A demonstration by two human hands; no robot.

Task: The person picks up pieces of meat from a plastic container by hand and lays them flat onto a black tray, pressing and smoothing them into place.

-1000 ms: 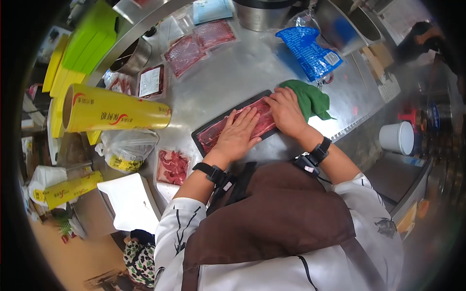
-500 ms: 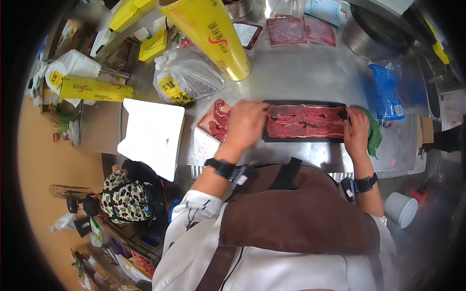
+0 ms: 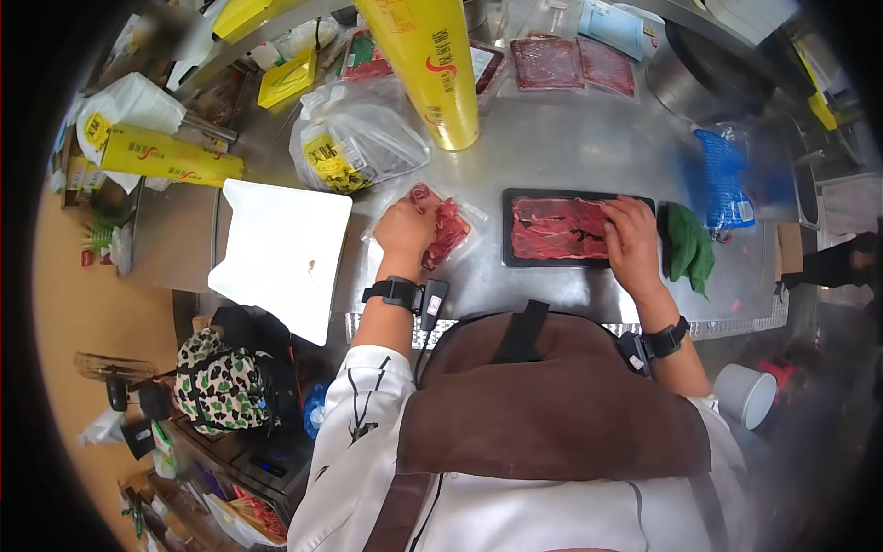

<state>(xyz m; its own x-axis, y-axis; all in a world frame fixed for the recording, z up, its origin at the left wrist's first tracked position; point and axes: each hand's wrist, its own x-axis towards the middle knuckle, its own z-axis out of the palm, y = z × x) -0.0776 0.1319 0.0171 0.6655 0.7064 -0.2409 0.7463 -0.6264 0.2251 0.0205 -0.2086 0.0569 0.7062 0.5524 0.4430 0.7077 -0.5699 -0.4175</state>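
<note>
A black tray (image 3: 509, 228) with flat red meat slices (image 3: 552, 230) lies on the steel counter in front of me. My right hand (image 3: 632, 241) rests palm down on the tray's right part, over the meat. My left hand (image 3: 405, 232) grips a clear bag of red meat pieces (image 3: 447, 228) just left of the tray, lifting its near edge off the counter. A green cloth (image 3: 688, 247) lies crumpled right of the tray, beside my right hand.
A big yellow roll of cling film (image 3: 432, 64) stands behind the bag, with a clear plastic bag (image 3: 354, 138) next to it. A white board (image 3: 276, 258) sits at the left. Vacuum-packed meat (image 3: 570, 63) and a blue packet (image 3: 725, 179) lie farther back.
My left hand left the tray's left end and took hold of the bag of meat. My right hand slid from the tray's right edge onto the meat.
</note>
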